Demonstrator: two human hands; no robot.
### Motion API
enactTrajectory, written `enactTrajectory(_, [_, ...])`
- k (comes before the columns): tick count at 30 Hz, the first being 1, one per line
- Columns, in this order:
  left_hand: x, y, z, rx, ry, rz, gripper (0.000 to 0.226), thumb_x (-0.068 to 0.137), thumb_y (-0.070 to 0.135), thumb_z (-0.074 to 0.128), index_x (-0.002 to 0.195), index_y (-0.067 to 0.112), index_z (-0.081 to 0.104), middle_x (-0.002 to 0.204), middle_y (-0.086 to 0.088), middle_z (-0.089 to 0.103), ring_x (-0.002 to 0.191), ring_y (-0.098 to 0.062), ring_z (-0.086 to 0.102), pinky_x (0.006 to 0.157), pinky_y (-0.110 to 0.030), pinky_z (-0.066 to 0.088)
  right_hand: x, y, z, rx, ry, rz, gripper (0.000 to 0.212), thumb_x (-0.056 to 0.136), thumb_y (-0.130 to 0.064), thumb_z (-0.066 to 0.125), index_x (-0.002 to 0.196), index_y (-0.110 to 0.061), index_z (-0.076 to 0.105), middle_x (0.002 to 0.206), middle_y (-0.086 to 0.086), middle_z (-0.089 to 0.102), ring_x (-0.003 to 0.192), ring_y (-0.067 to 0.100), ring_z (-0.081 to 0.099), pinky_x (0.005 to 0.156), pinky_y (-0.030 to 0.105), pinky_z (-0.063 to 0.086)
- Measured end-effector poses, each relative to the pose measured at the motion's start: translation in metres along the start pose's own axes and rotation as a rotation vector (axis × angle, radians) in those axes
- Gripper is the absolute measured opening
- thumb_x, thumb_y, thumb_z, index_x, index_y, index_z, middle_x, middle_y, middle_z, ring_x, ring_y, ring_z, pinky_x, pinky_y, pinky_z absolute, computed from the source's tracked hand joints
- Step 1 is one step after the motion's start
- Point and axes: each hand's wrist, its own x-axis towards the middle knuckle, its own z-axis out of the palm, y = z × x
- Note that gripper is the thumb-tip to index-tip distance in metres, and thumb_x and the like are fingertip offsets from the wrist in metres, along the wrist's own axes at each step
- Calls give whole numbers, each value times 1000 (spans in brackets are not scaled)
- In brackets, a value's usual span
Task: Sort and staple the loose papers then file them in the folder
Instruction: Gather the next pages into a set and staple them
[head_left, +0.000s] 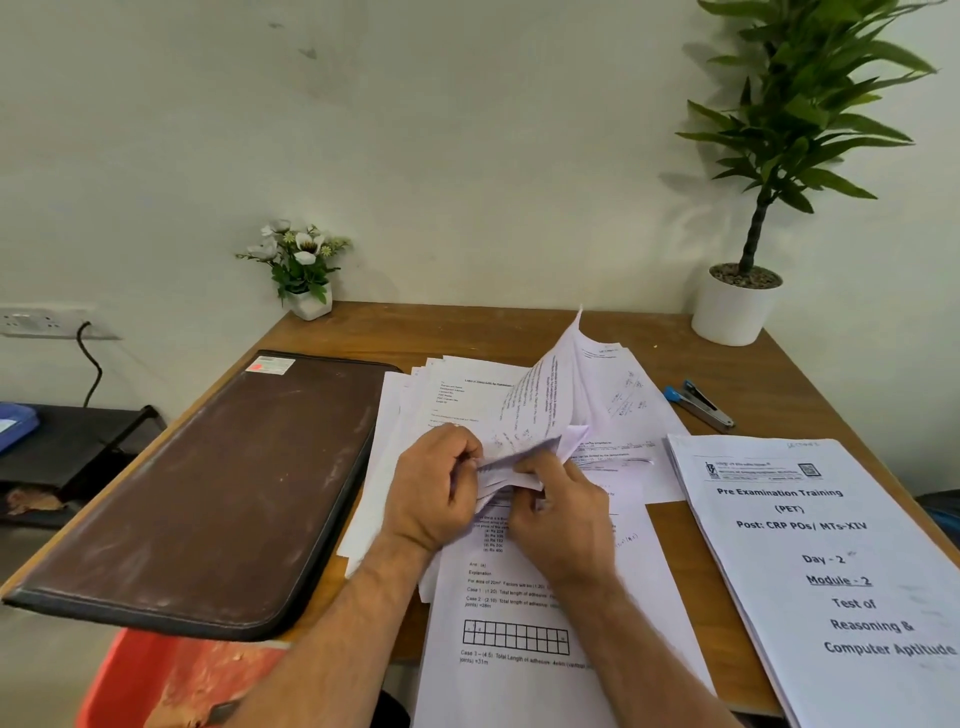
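Gripping a lifted sheaf of papers (540, 410) mid-table, both hands: left hand (434, 488) and right hand (558, 512) pinch its lower edge; folder (208, 493) closed at left, stapler (698, 405) right.

We see the left hand (434, 486) and right hand (558, 512) pinching a bent sheaf (545, 400) of sheets, lifted over the loose papers (524, 613) spread mid-table (467, 327). Left of the papers lies a closed brown folder (218, 483). Right of them sits a booklet (831, 561) titled "Pre Examination Training". Beyond the papers to the right lies a stapler (701, 405); farther back, a potted plant (748, 296). Behind the folder stands a small flowerpot (306, 270).
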Motion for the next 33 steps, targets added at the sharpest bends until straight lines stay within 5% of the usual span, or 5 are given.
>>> enactTrajectory(6, [-6, 18, 1, -47, -46, -64, 17, 97, 29, 48, 105, 18, 59, 103, 9, 61, 92, -7, 59, 73, -10, 45, 3, -2, -6, 27, -63, 71, 23, 84, -13, 68, 106, -20, 66, 93, 2, 72, 73, 25, 66, 59, 29, 50])
enactTrajectory(16, [18, 66, 14, -205, -355, -170, 19, 99, 19, 54, 115, 27, 46, 135, 2, 58, 119, -14, 58, 97, -30, 55, 3, 7, -2, 157, 5, 246, 31, 92, -32, 72, 119, -32, 58, 112, -15, 67, 89, 8, 65, 68, 24, 58])
enactTrajectory(20, [20, 66, 12, -188, -449, -193, 24, 101, 27, 44, 124, 35, 47, 123, 5, 69, 105, -14, 69, 94, -37, 58, 2, 4, -3, 148, 2, 223, 36, 85, -24, 79, 113, -31, 58, 105, -15, 68, 83, 6, 64, 63, 16, 52])
enactTrajectory(27, [19, 64, 11, -205, -420, -248, 23, 105, 33, 44, 126, 36, 54, 120, 7, 72, 103, -10, 71, 94, -31, 59, 1, 4, 0, 143, -6, 209, 35, 85, -26, 79, 112, -34, 56, 102, -15, 68, 84, 6, 66, 66, 19, 57])
enactTrajectory(33, [25, 59, 7, -102, -159, -243, 30, 107, 37, 47, 126, 24, 66, 115, 6, 74, 97, -9, 70, 82, -22, 59, 4, 5, 6, 85, -60, 235, 20, 91, -19, 65, 102, -33, 57, 94, -11, 67, 79, 9, 61, 63, 30, 57])
